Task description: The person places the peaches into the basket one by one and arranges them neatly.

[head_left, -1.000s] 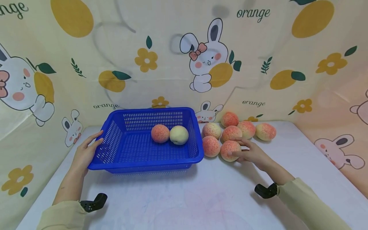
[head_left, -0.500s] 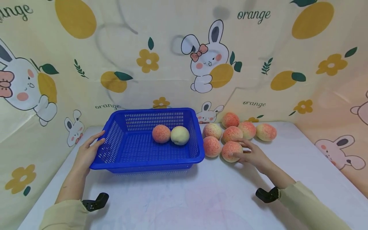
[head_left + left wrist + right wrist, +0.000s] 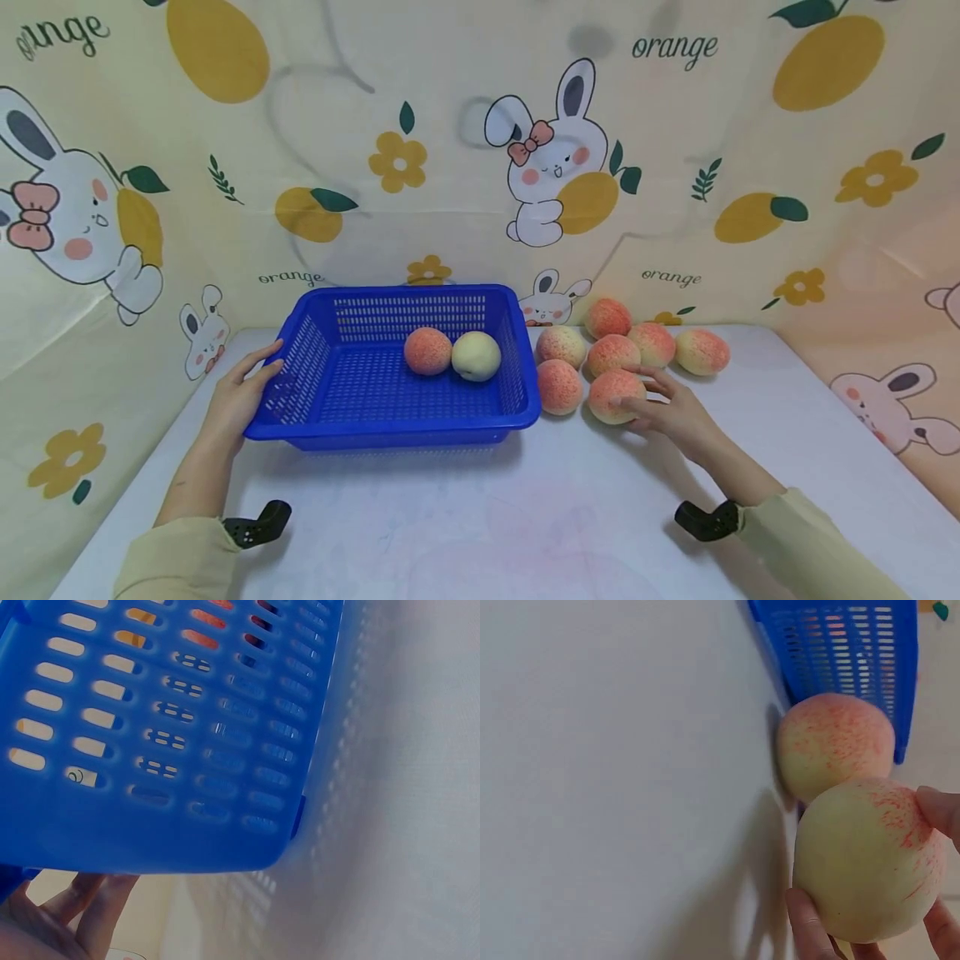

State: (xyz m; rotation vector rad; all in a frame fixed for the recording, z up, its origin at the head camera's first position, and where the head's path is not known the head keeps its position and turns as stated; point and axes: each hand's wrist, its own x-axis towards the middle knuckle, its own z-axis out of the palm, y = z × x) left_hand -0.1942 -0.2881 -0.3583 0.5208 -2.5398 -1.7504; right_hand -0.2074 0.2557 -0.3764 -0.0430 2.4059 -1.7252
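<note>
My left hand (image 3: 234, 400) grips the left rim of a blue plastic mesh basket (image 3: 390, 428); the left wrist view shows its fingers (image 3: 101, 915) behind the basket's edge. Inside the basket lie a red-speckled peach (image 3: 427, 351) and a pale yellow peach (image 3: 476, 357), side by side. Over on the right, my right hand (image 3: 678, 417) holds a pink-and-yellow peach (image 3: 615, 397), thumb and fingers spread around it in the right wrist view. Another peach (image 3: 559, 387) sits between that one and the basket's right wall.
Behind the held peach, several more peaches (image 3: 613, 354) are clustered on the white tabletop (image 3: 480, 517). A yellowish peach (image 3: 702, 352) lies at the group's right end. A curtain (image 3: 450, 225) printed with rabbits and oranges hangs along the back.
The head view has drifted a little, moving everything slightly right and down. The peach in my right hand has shifted slightly right, widening its gap from the peach beside the basket.
</note>
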